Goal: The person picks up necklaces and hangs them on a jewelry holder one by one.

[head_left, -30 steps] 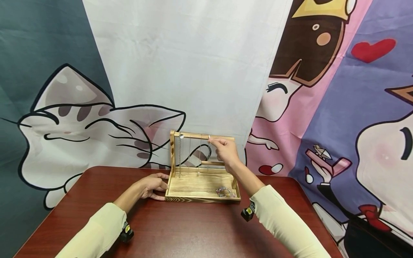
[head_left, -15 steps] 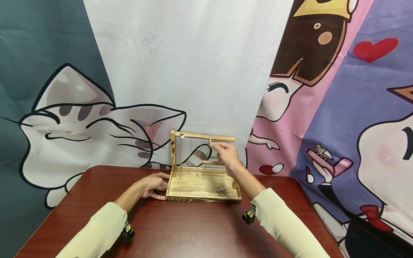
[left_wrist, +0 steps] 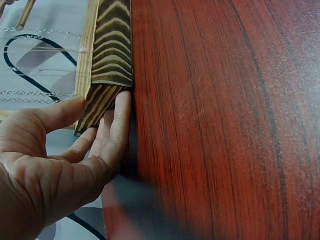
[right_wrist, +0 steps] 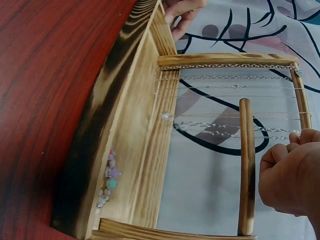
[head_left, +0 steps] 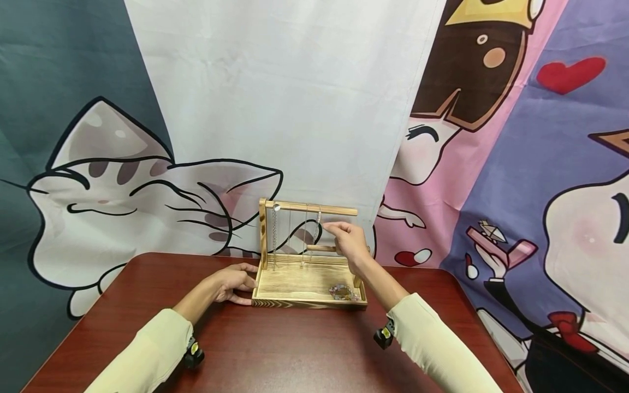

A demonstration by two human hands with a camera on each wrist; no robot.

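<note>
A wooden jewelry stand (head_left: 304,277) sits on the table, with a shallow tray and an upper bar (head_left: 339,210). My left hand (head_left: 235,284) grips the tray's left end, its thumb at the upper edge and the other fingers lower down, as the left wrist view shows. My right hand (head_left: 348,240) is just below the upper bar, pinching a silvery necklace (head_left: 319,217) that hangs from it. Several other fine necklaces (right_wrist: 235,66) hang from the same bar farther left. A bracelet of coloured beads (head_left: 343,292) lies in the tray's front right corner.
A shorter lower bar (right_wrist: 246,170) sticks out from the stand's right side, close to my right hand. The reddish-brown table (head_left: 295,349) extends in front. Behind it hangs a printed cloth (head_left: 304,109) with cartoon figures.
My right hand has moved down from the upper bar along the hanging necklace. The left hand has stayed at the tray's left end, and the stand has not visibly moved.
</note>
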